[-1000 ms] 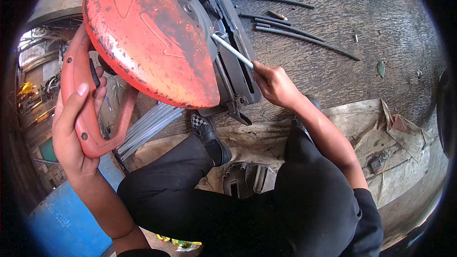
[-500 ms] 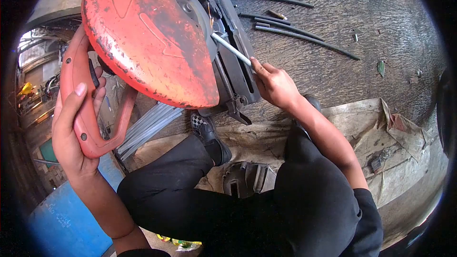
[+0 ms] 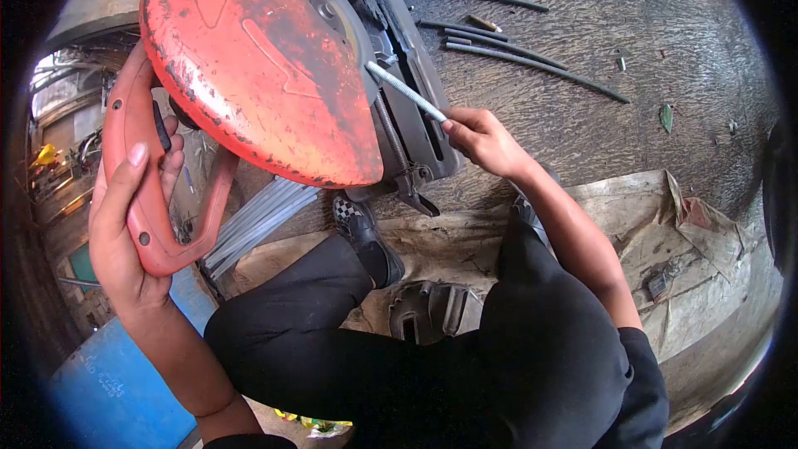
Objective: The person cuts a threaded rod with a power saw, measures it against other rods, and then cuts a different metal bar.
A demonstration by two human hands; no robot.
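A red, scuffed cut-off saw (image 3: 258, 75) fills the upper left, its blade guard over a grey disc (image 3: 366, 54). My left hand (image 3: 129, 216) is wrapped round the saw's D-shaped handle (image 3: 137, 175), fingers near the black trigger (image 3: 161, 126), thumb along the grip. Between the thumb and fingers of my right hand (image 3: 482, 141) is the near end of a grey threaded rod (image 3: 407, 93). The rod slants up to the left over the saw's dark base (image 3: 420, 75), its far tip right at the disc's edge.
Several dark rods (image 3: 532, 65) and a short stub (image 3: 485, 23) lie on the stained floor. A bundle of long grey rods (image 3: 262, 224) rests below the saw. Crumpled cloth (image 3: 615, 224) spreads under my feet. A blue surface (image 3: 125, 382) stands at lower left.
Sparks at the disc have gone. My right hand has shifted slightly right and down, and more of the rod shows. The saw and my left hand have barely moved.
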